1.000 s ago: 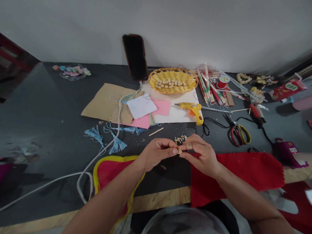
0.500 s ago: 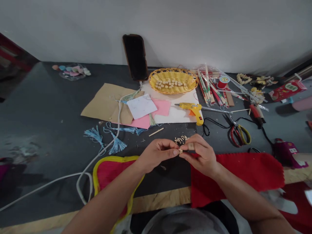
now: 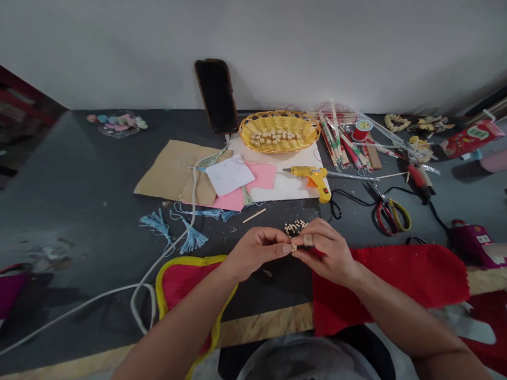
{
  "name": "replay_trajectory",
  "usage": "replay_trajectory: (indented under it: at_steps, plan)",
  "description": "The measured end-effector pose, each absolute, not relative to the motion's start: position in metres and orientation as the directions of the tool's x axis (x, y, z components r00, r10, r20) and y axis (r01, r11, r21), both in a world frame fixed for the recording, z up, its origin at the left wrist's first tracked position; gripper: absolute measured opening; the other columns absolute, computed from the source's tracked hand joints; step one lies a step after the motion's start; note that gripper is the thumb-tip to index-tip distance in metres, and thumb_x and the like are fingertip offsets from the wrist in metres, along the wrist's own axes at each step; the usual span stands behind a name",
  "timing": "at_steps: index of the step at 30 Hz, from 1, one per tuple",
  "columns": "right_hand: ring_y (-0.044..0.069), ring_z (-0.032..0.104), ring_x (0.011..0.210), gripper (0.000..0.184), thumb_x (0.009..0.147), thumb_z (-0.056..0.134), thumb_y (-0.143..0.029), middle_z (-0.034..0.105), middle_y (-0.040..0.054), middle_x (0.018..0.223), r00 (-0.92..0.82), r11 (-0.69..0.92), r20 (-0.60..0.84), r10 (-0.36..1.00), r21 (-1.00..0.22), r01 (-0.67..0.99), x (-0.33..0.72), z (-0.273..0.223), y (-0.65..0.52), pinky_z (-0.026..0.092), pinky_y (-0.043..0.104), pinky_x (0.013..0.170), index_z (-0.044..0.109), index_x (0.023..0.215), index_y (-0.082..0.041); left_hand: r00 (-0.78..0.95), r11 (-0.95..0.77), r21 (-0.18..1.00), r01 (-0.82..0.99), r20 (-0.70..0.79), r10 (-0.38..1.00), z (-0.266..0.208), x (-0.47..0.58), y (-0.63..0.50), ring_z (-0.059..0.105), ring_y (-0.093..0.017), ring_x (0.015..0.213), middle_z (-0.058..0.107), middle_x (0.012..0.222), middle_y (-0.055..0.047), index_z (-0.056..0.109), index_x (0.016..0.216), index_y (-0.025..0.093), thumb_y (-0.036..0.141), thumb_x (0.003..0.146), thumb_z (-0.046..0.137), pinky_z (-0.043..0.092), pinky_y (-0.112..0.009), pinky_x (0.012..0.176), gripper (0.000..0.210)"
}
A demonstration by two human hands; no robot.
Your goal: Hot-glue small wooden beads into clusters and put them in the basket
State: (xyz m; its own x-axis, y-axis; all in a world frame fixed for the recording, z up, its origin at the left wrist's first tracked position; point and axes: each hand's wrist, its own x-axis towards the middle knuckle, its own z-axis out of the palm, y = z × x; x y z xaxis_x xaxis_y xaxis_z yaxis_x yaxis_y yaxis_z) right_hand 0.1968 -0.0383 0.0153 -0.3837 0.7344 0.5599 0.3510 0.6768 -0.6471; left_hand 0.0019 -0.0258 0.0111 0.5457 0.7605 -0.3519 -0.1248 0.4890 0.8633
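A small cluster of pale beads [image 3: 293, 247] is pinched between both hands above the dark table. My left hand [image 3: 259, 252] grips it from the left with thumb and forefinger. From the other side, my right hand [image 3: 327, 248] holds it between thumb and fingertips, with a tan wrap around one finger. Just beyond the fingers lies a pile of loose pale beads [image 3: 295, 227]. Farther back, a yellow wicker basket [image 3: 247, 134] holds several similar bead clusters [image 3: 273, 137]. Any thread in the cluster is too small to make out.
A yellow glue gun [image 3: 311, 173] lies on white board, with scissors [image 3: 392, 214] to its right. Blue tassels [image 3: 194, 240], a white cable [image 3: 148, 274] and brown paper [image 3: 166, 169] are at left. A phone [image 3: 216, 95] leans on the wall. Red felt [image 3: 412, 274] lies under my right forearm.
The view has shifted slightly. Both hands keep almost the same pinch on the bead cluster, with only a slight movement of the fingers.
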Motion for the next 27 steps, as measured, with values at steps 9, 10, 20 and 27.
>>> replay_trajectory:
  at_steps: [9,10,20,27]
  plan:
    - [0.016,0.062,0.073,0.014,0.082,0.068,-0.018,0.068,0.0043,0.08,-0.382,0.69,0.576,0.723,-0.636,0.346,0.196,0.014,-0.038,0.052,0.033,0.068,0.066,0.095,-0.021,0.543,0.478,0.87,-0.12,-0.346,0.765,0.009,0.002,-0.026,0.049,-0.012,0.065,0.057,0.064,0.0,0.068,0.068,0.012,0.034,0.069,0.077,0.037,-0.024,0.061,0.024]
    - [0.016,0.062,0.073,0.013,0.082,0.068,-0.018,0.068,0.0044,0.08,-0.381,0.687,0.574,0.725,-0.638,0.348,0.196,0.014,-0.038,0.052,0.033,0.068,0.066,0.095,-0.021,0.542,0.478,0.87,-0.118,-0.347,0.766,0.01,0.002,-0.026,0.049,-0.012,0.065,0.057,0.065,0.0,0.068,0.067,0.012,0.034,0.069,0.077,0.037,-0.024,0.061,0.024]
    - [0.02,0.062,0.081,0.032,0.079,0.073,-0.03,0.067,0.0085,0.086,-0.387,0.678,0.561,0.732,-0.651,0.34,0.199,0.015,-0.036,0.054,0.036,0.072,0.065,0.108,-0.018,0.528,0.509,0.851,-0.129,-0.376,0.761,0.01,0.0,-0.026,0.051,-0.01,0.064,0.064,0.07,-0.001,0.069,0.072,0.013,0.034,0.07,0.077,0.036,-0.022,0.061,0.022]
    - [0.017,0.062,0.081,0.02,0.086,0.063,-0.018,0.066,0.008,0.086,-0.38,0.623,0.514,0.769,-0.736,0.265,0.198,0.023,-0.038,0.055,0.031,0.071,0.065,0.107,-0.018,0.533,0.518,0.845,-0.13,-0.381,0.756,0.012,0.001,-0.026,0.045,-0.009,0.06,0.058,0.063,0.001,0.068,0.067,0.011,0.035,0.069,0.078,0.032,-0.021,0.058,0.026]
